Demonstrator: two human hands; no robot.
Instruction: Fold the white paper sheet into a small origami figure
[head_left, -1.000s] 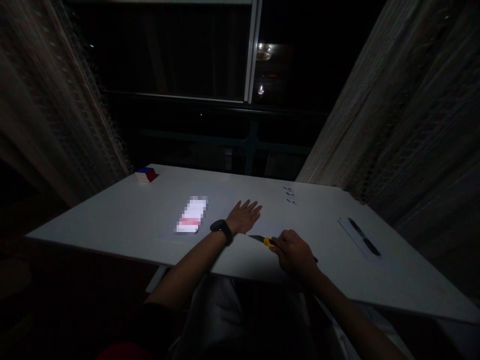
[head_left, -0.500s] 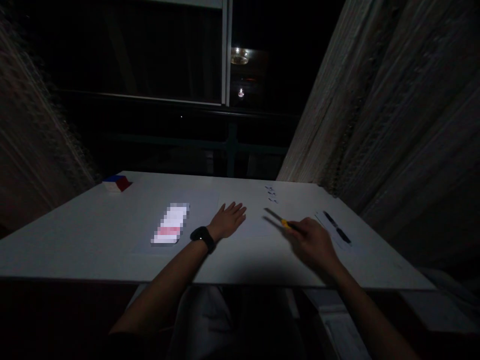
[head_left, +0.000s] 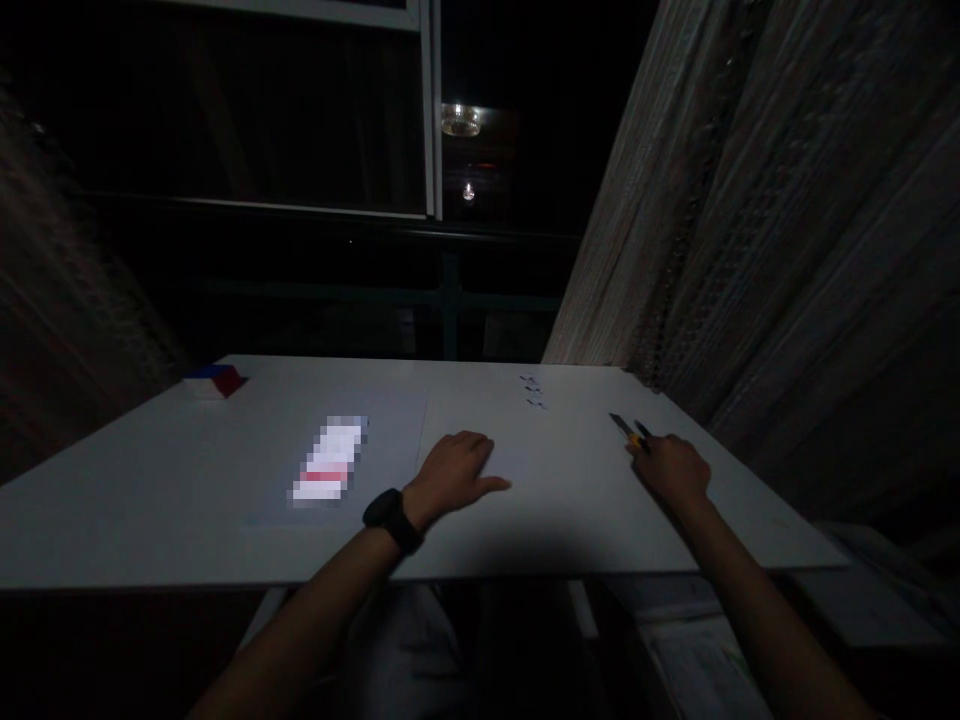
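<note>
My right hand [head_left: 673,470] is closed on a utility knife [head_left: 627,429] with yellow on its handle, low over the right part of the white table [head_left: 570,500]. The knife's blade points away and to the left. Just beyond these fingers the tip of a black pen [head_left: 642,427] shows; my hand hides the rest of it. My left hand [head_left: 454,472], with a black watch [head_left: 391,518] on the wrist, lies palm down near the middle, thumb spread and nothing in it. Under and beside it is a faint pale sheet, its edges hard to see.
Left of my left hand a phone [head_left: 330,460] with a lit, blurred screen rests on a paper sheet [head_left: 401,430]. A blue, red and white block [head_left: 214,381] stands at the far left. Small dark marks [head_left: 533,391] lie near the back edge. A curtain [head_left: 600,270] hangs at the right.
My right hand has carried the utility knife rightward, to beside the pen. My left hand has turned slightly, its thumb now out to the side. The view has shifted a little.
</note>
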